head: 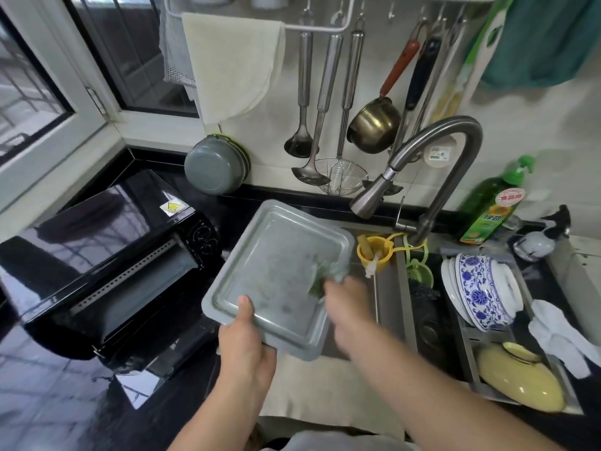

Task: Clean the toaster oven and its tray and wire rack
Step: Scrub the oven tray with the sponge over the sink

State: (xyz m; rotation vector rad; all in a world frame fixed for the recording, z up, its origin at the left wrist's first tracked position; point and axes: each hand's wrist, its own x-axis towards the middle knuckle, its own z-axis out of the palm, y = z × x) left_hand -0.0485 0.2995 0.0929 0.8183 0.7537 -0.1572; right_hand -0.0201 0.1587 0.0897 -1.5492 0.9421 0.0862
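The toaster oven [107, 255] stands on the dark counter [48, 402] left of the sink [390, 288], its door dropped open toward the person and its cavity facing the near right. I judge it was left open because its parts have been taken out for washing. No wire rack can be made out anywhere in view.

The tray [279, 275] is held over the left part of the sink, tilted with its far edge raised and its soiled inner face turned up toward the person. Its long axis runs from the near corner away to the far edge, roughly toward the wall. That tilt appears meant to present the face for scrubbing and let runoff fall into the basin. Dull smears show across the middle of the face, so I judge the scrub to be only part done.

The left hand [245, 346] grips the near left corner, thumb pressed flat on the inner face and the other fingers out of sight beneath the rim. This steadies the tray against the scrubbing force.

The right hand [344, 297] is blurred. Its fingers appear curled around a green scouring pad [322, 281], pressing it to the right side of the tray face.

The faucet [422, 177] arches above the tray's far corner; no water is visible. A green detergent bottle [494, 203] stands on the counter behind the sink.
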